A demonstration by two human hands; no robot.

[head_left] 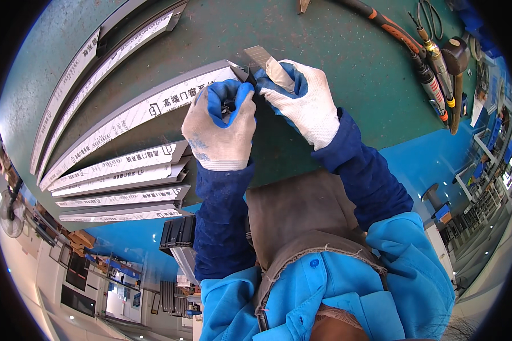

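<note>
Right fingers [274, 98]: clenched a taped blade [274, 69]
Left fingers [244, 92]: curled, couldn't tell if I held anything
Counter [347, 68]: carried white-faced strips [151, 108]

Beyond my green workbench [358, 79], a glossy blue floor [404, 159] reflects spots of light, with a fan [12, 213] and brown boxes [83, 238] located to my left.

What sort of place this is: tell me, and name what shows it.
Probably a fabrication workshop: a green worktop bears several long, dark profiles faced with white printed film, and a dark-headed mallet lies toward its right side.
</note>
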